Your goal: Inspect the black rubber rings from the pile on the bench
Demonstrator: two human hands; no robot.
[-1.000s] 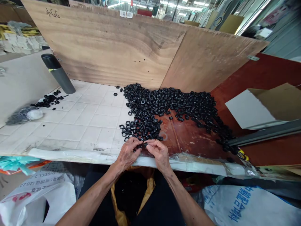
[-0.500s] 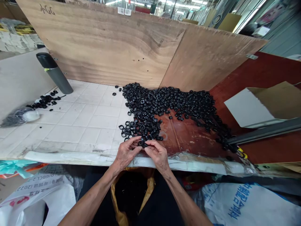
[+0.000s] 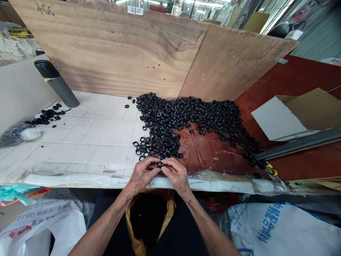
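Workbench (image 3: 98, 154), "2022" sack (image 3: 50, 217), pinched black fitting (image 3: 160, 164)

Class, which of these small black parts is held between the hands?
The black part pinched between the left hand and right hand, in front of the pile; the pile's parts lie heaped on the table.

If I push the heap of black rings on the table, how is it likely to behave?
The heap of black rings would probably spread, not slide as one, since its rings lie loose. They seem stiff, keeping round outlines, and perhaps light, being small and hollow.
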